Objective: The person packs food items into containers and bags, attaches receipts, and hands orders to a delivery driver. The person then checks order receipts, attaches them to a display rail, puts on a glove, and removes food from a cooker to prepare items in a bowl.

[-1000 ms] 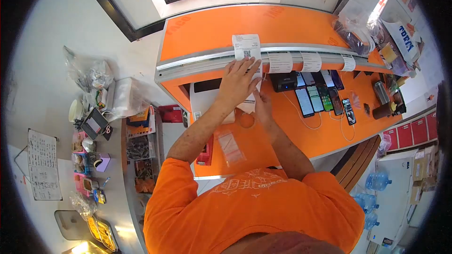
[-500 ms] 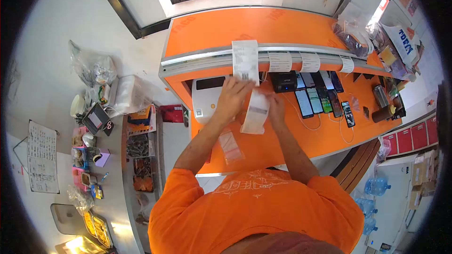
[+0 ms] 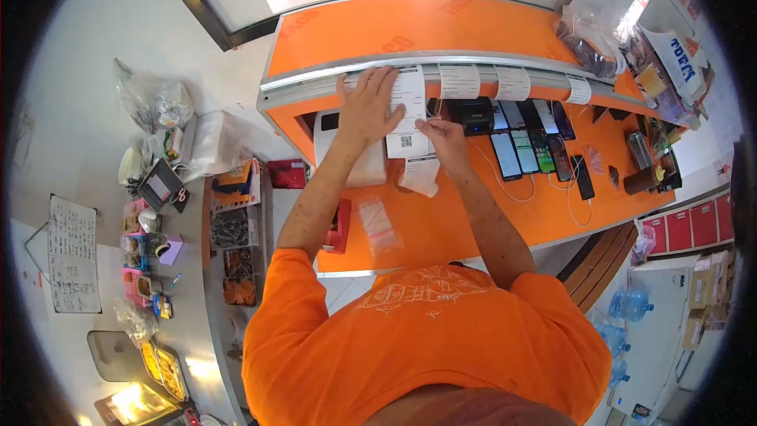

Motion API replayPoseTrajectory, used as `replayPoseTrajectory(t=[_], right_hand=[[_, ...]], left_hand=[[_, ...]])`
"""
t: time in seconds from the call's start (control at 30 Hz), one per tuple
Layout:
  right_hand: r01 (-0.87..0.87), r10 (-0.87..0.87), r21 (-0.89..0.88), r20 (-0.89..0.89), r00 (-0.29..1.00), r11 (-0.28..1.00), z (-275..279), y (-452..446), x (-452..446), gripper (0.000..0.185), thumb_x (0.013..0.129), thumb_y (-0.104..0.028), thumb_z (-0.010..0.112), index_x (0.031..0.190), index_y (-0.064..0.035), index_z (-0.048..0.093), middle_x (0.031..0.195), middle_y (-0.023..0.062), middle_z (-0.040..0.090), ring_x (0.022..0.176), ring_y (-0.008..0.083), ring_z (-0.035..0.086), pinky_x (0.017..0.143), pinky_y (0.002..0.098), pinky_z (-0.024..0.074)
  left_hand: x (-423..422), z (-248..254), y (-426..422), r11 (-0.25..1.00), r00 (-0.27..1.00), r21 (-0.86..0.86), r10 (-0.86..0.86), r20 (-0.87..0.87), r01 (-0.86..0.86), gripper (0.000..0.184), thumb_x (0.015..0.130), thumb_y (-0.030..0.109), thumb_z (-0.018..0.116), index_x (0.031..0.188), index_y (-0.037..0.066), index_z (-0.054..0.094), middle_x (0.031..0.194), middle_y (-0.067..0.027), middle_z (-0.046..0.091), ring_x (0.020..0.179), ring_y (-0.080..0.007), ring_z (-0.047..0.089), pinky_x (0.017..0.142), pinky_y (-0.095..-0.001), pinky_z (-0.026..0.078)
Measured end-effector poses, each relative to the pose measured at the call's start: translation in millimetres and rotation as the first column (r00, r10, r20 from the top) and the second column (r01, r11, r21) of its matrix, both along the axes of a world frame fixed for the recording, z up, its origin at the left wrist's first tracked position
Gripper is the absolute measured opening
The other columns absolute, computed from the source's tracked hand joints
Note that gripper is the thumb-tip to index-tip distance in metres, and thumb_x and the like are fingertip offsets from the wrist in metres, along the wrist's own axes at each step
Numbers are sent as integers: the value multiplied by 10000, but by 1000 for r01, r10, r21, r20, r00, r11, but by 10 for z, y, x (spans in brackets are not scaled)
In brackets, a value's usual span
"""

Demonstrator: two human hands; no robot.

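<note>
A long printed receipt (image 3: 407,106) hangs over the front of the counter's metal rail (image 3: 315,81). My left hand (image 3: 367,109) lies along the receipt's left edge, fingers spread on the rail and thumb against the paper. With thumb and forefinger my right hand (image 3: 447,140) pinches the receipt's right edge, lower down. Just below, a second paper slip (image 3: 420,175) sits above the orange desk; whether it joins the receipt I cannot tell. Further along the rail hang other slips, the nearest a white slip (image 3: 459,81) to the right. A white machine (image 3: 364,167) stands partly behind my left forearm.
Several phones (image 3: 507,156) and a black box-shaped device (image 3: 471,117) lie on the desk, with white cables among them. A red item (image 3: 337,226) and a clear plastic bag (image 3: 380,225) are near the front edge. A grey side counter (image 3: 193,268) runs along the left.
My left hand has moved up and left onto the rail. My right hand has risen from the lower slip to the receipt's edge. The rightmost phone's screen has gone dark.
</note>
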State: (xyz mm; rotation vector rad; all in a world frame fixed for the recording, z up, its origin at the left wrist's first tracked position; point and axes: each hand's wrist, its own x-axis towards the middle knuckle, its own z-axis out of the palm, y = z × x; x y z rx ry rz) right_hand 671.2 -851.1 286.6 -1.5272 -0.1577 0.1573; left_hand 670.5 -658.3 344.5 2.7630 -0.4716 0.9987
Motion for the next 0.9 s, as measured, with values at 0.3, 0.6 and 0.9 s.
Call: replayPoseTrajectory(t=[0.3, 0.6, 0.9], right_hand=[[57, -63, 50, 148, 987, 997, -363, -1161, -244, 348, 811, 1, 610, 1158, 5, 636, 1135, 83, 640, 1054, 171, 594, 933, 295, 469], [440, -410, 44, 457, 790, 897, 201, -2771, -137, 419, 888, 30, 608, 1304, 5, 567, 1296, 139, 575, 1129, 206, 580, 935, 319, 506], [340, -349, 103, 456, 819, 935, 138, -3460, 161, 359, 906, 69, 555, 1259, 20, 593, 1253, 143, 571, 1096, 216, 598, 910, 315, 520]], left_hand=[[-21, 15, -356, 968, 969, 46, 248, -17, -247, 609, 851, 404, 561, 1391, 131, 484, 1401, -55, 457, 1269, -279, 410, 1038, -698, 157], [56, 42, -1866, 953, 997, -295, 75, 32, -62, 693, 852, 523, 589, 1385, 104, 445, 1363, -110, 456, 1329, -290, 368, 1045, -699, 95], [490, -17, -2044, 833, 859, -234, 512, -22, -502, 576, 886, 562, 556, 1248, 114, 540, 1318, -67, 499, 1276, -256, 441, 1020, -728, 162]])
